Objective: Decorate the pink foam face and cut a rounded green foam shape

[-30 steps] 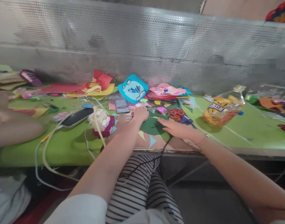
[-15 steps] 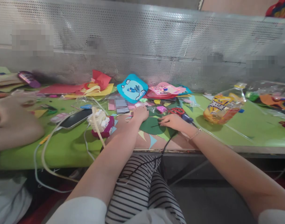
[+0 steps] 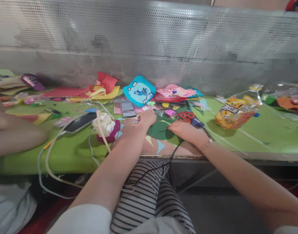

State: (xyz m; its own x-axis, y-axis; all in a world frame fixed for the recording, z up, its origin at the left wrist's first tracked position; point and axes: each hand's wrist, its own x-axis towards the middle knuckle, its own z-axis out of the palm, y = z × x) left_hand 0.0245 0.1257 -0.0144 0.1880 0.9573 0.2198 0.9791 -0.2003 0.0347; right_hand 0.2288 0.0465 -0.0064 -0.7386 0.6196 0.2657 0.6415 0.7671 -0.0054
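A dark green paper shape (image 3: 158, 130) lies on a pinkish sheet (image 3: 149, 150) scattered with pale paper pieces. My left hand (image 3: 148, 117) rests at the upper left edge of the green shape; its fingertips are hard to make out. On the right side of the shape, the curled fingers of my right hand (image 3: 179, 128) touch its edge, and whether they grip anything is too small to tell. Red-handled scissors (image 3: 186, 116) lie just beyond my right hand. A bright pink lump (image 3: 169, 112) sits between and behind both hands.
A plastic bottle (image 3: 233, 112) stands tilted at the right. Left of my arm are a magenta-based container (image 3: 110, 131), a phone (image 3: 82, 123) and cables. Blue (image 3: 139, 92) and pink decorated papers lean behind. Another person's arm (image 3: 22, 136) rests at the far left.
My right hand's fingers are more curled in at the green shape's edge. The other person's arm has drawn back to the left. The view has shifted slightly.
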